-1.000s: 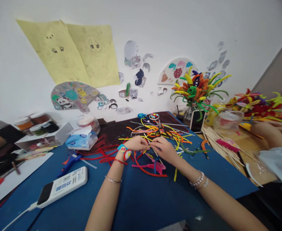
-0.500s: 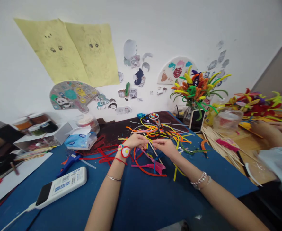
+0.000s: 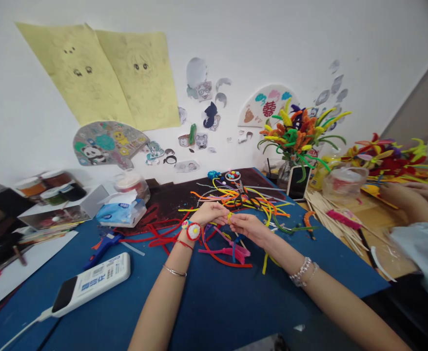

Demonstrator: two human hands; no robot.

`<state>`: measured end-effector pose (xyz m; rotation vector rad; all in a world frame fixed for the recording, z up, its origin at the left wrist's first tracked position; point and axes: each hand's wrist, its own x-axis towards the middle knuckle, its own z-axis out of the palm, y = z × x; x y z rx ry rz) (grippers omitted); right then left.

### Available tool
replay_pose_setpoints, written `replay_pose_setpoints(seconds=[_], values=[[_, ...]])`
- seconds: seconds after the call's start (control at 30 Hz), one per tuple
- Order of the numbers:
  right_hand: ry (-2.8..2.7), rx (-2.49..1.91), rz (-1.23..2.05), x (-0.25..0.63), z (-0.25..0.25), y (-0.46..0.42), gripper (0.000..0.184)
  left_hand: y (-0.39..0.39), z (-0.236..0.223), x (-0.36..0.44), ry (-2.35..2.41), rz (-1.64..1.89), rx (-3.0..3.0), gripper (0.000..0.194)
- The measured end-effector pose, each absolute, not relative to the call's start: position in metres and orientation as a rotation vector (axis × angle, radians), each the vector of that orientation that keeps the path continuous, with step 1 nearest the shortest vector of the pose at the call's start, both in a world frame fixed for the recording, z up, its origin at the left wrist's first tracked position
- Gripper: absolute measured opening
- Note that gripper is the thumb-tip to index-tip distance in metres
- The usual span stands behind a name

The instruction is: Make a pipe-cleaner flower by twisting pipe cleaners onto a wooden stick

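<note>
My left hand (image 3: 213, 213) and my right hand (image 3: 246, 225) meet over the blue table mat. Between their pinched fingertips is a short yellow pipe cleaner (image 3: 229, 218), partly hidden by the fingers. Below and around them lie loose pipe cleaners: a red bunch (image 3: 159, 236) to the left, a pink piece (image 3: 240, 252) under my right hand, and orange and yellow ones behind. Scissors (image 3: 242, 192) rest on the pile beyond my hands. Farther back stands a small bowl of coloured pompoms (image 3: 233, 175).
A white power bank (image 3: 93, 282) with a cable and a blue glue gun (image 3: 102, 249) lie at left, near a tissue pack (image 3: 121, 212). At right are a vase of pipe-cleaner flowers (image 3: 298, 129), a phone (image 3: 299, 183), wooden sticks (image 3: 340, 222) and another person's hand (image 3: 406, 200).
My hands have come closer together, the left moving slightly right and the right slightly left. The yellow pipe cleaner stays between their fingertips.
</note>
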<state>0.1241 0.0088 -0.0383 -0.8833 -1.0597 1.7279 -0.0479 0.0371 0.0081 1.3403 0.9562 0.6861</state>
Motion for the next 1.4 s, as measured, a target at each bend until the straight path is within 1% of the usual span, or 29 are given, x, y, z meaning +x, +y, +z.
replay_pose_setpoints(seconds=[0.1, 0.2, 0.3, 0.37, 0.43, 0.57, 0.67, 0.77, 0.87, 0.93, 1.0, 1.07, 1.17, 1.2, 1.23, 1.27, 1.3, 1.33, 1.4], values=[[-1.185, -0.945, 1.660, 0.123, -0.037, 0.008, 0.022, 0.037, 0.008, -0.046, 0.969, 0.701, 1.348, 0.028], [-1.418, -1.070, 1.414, 0.123, -0.038, 0.006, 0.026, 0.038, 0.005, -0.044, 1.017, 0.718, 1.354, 0.030], [-1.671, -1.099, 1.124, 0.123, -0.037, 0.005, 0.027, 0.039, 0.003, -0.044, 1.024, 0.707, 1.372, 0.032], [-1.764, -1.085, 1.029, 0.122, -0.035, 0.003, 0.028, 0.039, 0.003, -0.045, 0.995, 0.674, 1.402, 0.033], [-1.752, -1.042, 1.121, 0.122, -0.031, 0.000, 0.027, 0.038, 0.004, -0.048, 0.949, 0.634, 1.428, 0.035], [-1.510, -0.811, 1.664, 0.122, -0.020, -0.005, 0.023, 0.037, 0.009, -0.057, 0.824, 0.613, 1.459, 0.041], [-1.334, -0.686, 1.921, 0.124, -0.014, -0.008, 0.020, 0.034, 0.013, -0.060, 0.758, 0.640, 1.497, 0.041], [-1.275, -0.662, 1.991, 0.126, -0.013, -0.008, 0.017, 0.031, 0.018, -0.058, 0.729, 0.690, 1.554, 0.035], [-1.337, -0.660, 1.922, 0.125, -0.015, -0.007, 0.018, 0.028, 0.024, -0.055, 0.713, 0.727, 1.583, 0.030], [-1.448, -0.687, 1.787, 0.125, -0.017, -0.007, 0.019, 0.027, 0.027, -0.054, 0.761, 0.714, 1.579, 0.029], [-1.633, -0.762, 1.542, 0.123, -0.018, -0.007, 0.020, 0.027, 0.028, -0.054, 0.868, 0.667, 1.544, 0.028], [-1.846, -0.884, 1.149, 0.122, -0.018, -0.008, 0.020, 0.030, 0.025, -0.054, 0.984, 0.599, 1.509, 0.028], [-2.082, -1.001, 0.459, 0.120, -0.019, -0.010, 0.020, 0.035, 0.017, -0.051, 1.132, 0.532, 1.564, 0.029], [-2.119, -1.011, 0.300, 0.119, -0.020, -0.011, 0.020, 0.036, 0.015, -0.050, 1.164, 0.530, 1.602, 0.030], [-2.126, -1.020, 0.218, 0.119, -0.021, -0.011, 0.019, 0.036, 0.013, -0.049, 1.176, 0.534, 1.639, 0.031], [-2.106, -1.030, 0.228, 0.118, -0.022, -0.010, 0.019, 0.037, 0.013, -0.048, 1.165, 0.546, 1.670, 0.031], [-2.057, -1.039, 0.331, 0.118, -0.023, -0.009, 0.020, 0.036, 0.013, -0.047, 1.134, 0.566, 1.695, 0.031], [-1.981, -1.036, 0.517, 0.118, -0.024, -0.008, 0.020, 0.036, 0.015, -0.047, 1.088, 0.595, 1.715, 0.031], [-1.764, -0.948, 1.050, 0.119, -0.023, -0.005, 0.021, 0.034, 0.020, -0.047, 0.980, 0.660, 1.747, 0.030]])
